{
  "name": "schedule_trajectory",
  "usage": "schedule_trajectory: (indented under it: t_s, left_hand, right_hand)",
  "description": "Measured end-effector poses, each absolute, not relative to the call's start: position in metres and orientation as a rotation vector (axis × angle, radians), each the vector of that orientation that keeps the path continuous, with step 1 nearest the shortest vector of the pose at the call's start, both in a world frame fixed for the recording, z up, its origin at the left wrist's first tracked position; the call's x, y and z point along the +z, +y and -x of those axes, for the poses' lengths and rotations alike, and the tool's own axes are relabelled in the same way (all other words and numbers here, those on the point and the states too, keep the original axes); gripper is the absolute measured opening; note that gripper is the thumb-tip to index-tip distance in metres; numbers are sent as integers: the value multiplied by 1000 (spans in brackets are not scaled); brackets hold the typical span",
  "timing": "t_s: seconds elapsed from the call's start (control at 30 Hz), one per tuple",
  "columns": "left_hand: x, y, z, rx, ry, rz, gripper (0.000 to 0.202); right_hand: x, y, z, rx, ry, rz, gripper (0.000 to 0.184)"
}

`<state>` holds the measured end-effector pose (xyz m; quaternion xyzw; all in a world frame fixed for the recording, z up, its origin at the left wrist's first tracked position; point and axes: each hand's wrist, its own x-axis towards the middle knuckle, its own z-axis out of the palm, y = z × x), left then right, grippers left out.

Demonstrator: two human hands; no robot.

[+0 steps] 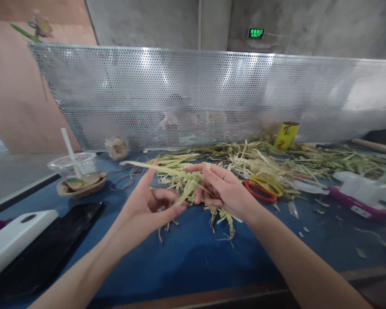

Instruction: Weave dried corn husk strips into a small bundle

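Note:
Pale green plant strips (189,185), which look like corn husk or leaf, are held between my two hands above the blue table. My left hand (144,206) pinches the lower end of a folded strip between thumb and curled fingers. Its index finger points up, and a long strip (138,165) crosses it toward the left. On the other side, my right hand (223,189) has its fingers closed around the strips where they meet, its index finger stretched left along them. Braided-looking pieces with ragged ends (228,223) hang or lie below my right hand; which, I cannot tell.
A heap of dry strips (251,161) covers the table's back. Red-and-yellow-handled scissors (262,191) lie right, near a purple glue gun (360,206) and a yellow tube (286,135). Left are a plastic cup (72,163), twine (127,178) and a black phone (51,244). A perforated metal screen (206,94) stands behind.

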<state>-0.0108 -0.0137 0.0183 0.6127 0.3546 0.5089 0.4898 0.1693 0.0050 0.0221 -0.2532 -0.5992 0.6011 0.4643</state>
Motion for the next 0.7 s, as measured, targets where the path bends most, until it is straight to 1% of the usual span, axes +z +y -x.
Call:
schedule_trajectory:
  t_s: [0.07, 0.17, 0.4, 0.47, 0.57, 0.63, 0.7]
  left_hand:
    - [19, -13, 10, 1246, 779, -1436, 105]
    - [18, -12, 7, 1327, 744, -1393, 106]
    - [18, -16, -5, 1304, 761, -1336, 115]
    - [17, -15, -4, 1331, 785, -1325, 112]
    - [16, -13, -2, 1353, 780, -1312, 105]
    - [15, -13, -2, 1350, 768, -1315, 104]
    - [16, -13, -4, 1348, 777, -1316, 108]
  right_hand:
    - [24, 3, -168, 1481, -1535, 584, 35]
    - [23, 0, -164, 1458, -1624, 605, 37]
    - [18, -4, -160, 1276, -1721, 730, 39]
    - [19, -4, -162, 1184, -1746, 766, 37]
    - [21, -4, -165, 956, -1809, 834, 29]
    - [23, -6, -164, 823, -1843, 880, 32]
    - [24, -7, -162, 758, -1846, 899, 35]
